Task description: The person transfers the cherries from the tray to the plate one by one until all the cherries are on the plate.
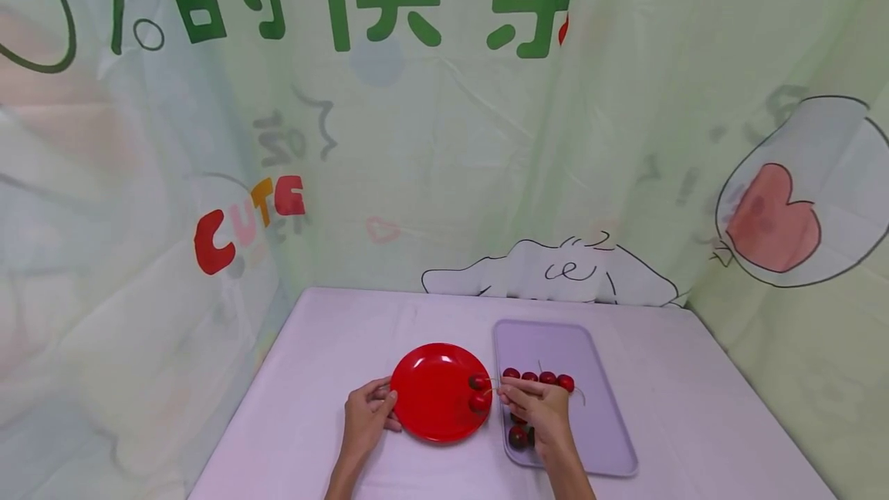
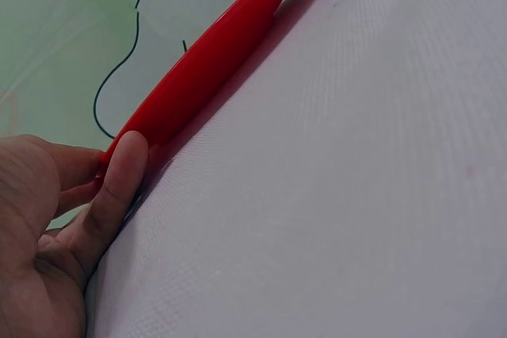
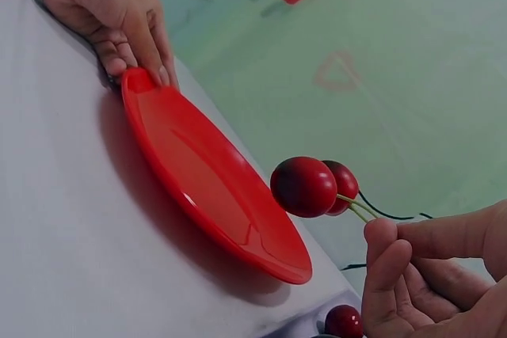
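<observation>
My left hand (image 1: pixel 365 417) pinches the left rim of a round red plate (image 1: pixel 434 396), thumb on the near side and fingers behind. In the left wrist view the thumb (image 2: pixel 127 165) lies against the plate's edge. Between thumb and fingertips my right hand (image 1: pixel 545 413) holds the thin green stems of two dark red cherries (image 3: pixel 304 187). They hang over the plate's right side in the head view; the right wrist view has them apart from its surface. No cherries lie on the visible part of the plate.
Right of the plate lies a light purple tray (image 1: pixel 599 430) with several cherries (image 1: pixel 548 378) on it, some partly hidden by my right hand. A pale cloth covers the table (image 1: pixel 305 376). Printed curtains (image 1: pixel 444 176) stand behind and at both sides.
</observation>
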`<state>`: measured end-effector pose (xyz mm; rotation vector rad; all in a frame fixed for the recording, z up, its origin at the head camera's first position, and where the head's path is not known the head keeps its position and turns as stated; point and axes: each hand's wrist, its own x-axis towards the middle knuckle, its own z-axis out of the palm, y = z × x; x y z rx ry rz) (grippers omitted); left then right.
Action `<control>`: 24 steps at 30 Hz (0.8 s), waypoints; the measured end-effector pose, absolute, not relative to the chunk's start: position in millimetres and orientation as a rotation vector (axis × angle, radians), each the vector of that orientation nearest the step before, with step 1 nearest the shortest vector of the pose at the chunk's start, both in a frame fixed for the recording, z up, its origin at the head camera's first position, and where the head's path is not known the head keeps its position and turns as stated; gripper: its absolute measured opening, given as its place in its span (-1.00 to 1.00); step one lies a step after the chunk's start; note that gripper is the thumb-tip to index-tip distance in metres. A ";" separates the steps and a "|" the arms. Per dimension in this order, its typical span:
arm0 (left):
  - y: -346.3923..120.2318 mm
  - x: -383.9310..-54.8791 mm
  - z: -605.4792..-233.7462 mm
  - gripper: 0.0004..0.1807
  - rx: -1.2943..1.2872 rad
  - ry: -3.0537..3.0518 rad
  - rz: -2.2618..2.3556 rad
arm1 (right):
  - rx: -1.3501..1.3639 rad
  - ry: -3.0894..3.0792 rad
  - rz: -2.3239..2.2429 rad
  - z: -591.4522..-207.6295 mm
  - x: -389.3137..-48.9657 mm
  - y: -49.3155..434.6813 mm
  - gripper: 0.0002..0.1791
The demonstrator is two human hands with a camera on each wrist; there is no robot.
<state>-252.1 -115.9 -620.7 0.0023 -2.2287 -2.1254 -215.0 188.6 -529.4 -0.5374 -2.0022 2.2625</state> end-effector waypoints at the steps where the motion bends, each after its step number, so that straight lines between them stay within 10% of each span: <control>1: -116.0 -252.3 -620.8 -0.55 0.004 -2.230 -2.124 | -0.532 -2.001 2.266 -529.4 -215.7 187.2 -0.66; 24: -114.8 -246.3 -615.1 -0.55 -0.006 -2.229 -2.093 | -0.499 -2.031 2.339 -532.2 -227.6 153.4 -0.63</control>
